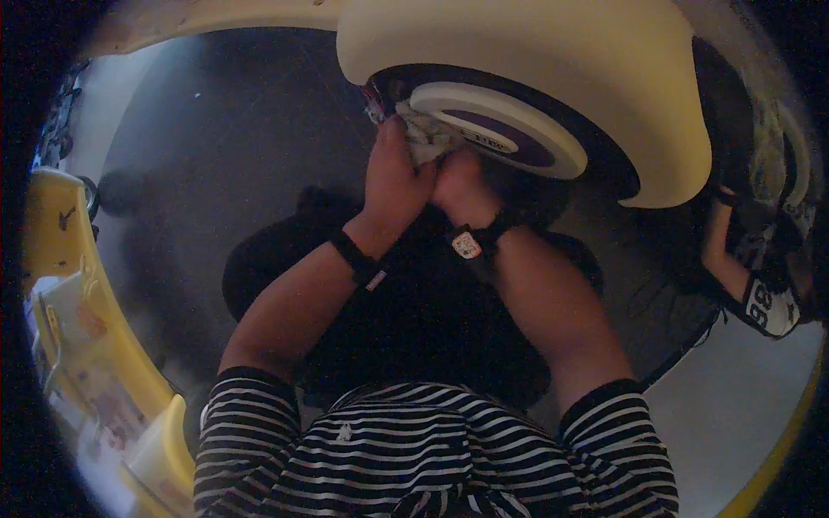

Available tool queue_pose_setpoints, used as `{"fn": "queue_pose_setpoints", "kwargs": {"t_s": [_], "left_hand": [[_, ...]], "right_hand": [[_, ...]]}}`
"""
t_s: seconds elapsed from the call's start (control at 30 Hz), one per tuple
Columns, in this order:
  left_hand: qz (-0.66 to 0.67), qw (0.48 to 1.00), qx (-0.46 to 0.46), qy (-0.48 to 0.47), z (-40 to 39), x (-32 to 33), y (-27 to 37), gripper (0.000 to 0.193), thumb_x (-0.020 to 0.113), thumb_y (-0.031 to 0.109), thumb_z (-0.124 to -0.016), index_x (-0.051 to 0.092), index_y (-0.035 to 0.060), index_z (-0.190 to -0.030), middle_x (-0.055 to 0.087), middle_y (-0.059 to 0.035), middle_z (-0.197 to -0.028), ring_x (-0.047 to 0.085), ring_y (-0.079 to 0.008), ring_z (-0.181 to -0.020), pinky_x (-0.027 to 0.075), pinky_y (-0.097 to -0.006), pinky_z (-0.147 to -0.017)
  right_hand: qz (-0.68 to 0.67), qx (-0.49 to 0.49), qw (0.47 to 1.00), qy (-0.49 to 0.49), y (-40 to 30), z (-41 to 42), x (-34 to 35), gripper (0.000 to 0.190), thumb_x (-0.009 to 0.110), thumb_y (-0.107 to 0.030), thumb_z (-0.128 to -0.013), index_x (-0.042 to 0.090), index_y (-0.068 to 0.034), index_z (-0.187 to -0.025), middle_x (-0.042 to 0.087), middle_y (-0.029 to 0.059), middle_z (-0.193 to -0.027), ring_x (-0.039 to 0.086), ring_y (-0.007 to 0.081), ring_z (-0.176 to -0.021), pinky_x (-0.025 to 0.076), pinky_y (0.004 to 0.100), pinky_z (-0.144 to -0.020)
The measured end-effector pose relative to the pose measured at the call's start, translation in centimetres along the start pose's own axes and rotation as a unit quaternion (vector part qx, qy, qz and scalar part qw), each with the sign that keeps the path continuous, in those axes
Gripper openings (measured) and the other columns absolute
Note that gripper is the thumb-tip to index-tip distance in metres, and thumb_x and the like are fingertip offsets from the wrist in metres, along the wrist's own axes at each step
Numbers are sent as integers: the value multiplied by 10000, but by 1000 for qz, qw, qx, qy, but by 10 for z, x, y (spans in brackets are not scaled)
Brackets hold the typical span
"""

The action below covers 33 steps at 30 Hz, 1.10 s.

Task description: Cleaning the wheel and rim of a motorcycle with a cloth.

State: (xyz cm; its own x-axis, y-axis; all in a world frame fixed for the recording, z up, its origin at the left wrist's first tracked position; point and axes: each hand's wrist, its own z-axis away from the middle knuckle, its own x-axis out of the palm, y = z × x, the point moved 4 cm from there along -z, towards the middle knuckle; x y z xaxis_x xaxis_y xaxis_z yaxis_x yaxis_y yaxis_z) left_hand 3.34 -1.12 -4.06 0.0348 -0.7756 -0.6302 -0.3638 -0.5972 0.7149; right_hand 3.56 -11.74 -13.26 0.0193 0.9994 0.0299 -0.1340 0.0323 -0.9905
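In dim light, a crumpled whitish cloth is bunched between my two hands. My left hand grips its left side, thumb toward the cloth. Curled at the lower edge of the cloth is my right hand, close beside the left; its fingertips are hidden. Just beyond them sits a cream wheel-like disc with a dark purple ring and a centre plate bearing marks. The cloth touches or nearly touches the disc's left edge. A smooth cream curved shell arches over the disc like a fender.
A small reddish, shiny item shows by the shell's left corner. At the right is another person's forearm, with a dark and white sleeve. A yellow moulded body curves along the left. Dark floor lies around my legs.
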Motion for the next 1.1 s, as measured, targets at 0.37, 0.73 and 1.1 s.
{"fn": "queue_pose_setpoints", "kwargs": {"t_s": [0.37,0.73,1.1], "left_hand": [[103,978,-111,-143,16,27,-14,538,776,273,-838,516,-28,-1200,643,-284,-1119,627,-477,-1075,512,-492,-904],[210,964,-154,-61,3,15,-36,583,699,201,-895,499,-21,-1396,607,-282,-1281,600,-413,-1218,477,-449,-1015],[-55,986,-32,-156,-9,14,-14,679,662,310,-904,461,-91,-1413,605,-297,-1245,635,-472,-1078,534,-506,-914]], "right_hand": [[-256,250,934,0,89,21,-12,430,418,-250,-1045,538,2,-1371,591,197,-1380,563,354,-1270,433,455,-1122],[-114,-48,989,75,-1,8,15,428,545,-131,-988,514,-23,-1400,579,202,-1390,535,347,-1321,435,448,-1118],[-588,179,772,162,3,-3,7,536,286,-414,-1051,551,-66,-1361,603,156,-1351,590,341,-1231,473,489,-1076]]}}
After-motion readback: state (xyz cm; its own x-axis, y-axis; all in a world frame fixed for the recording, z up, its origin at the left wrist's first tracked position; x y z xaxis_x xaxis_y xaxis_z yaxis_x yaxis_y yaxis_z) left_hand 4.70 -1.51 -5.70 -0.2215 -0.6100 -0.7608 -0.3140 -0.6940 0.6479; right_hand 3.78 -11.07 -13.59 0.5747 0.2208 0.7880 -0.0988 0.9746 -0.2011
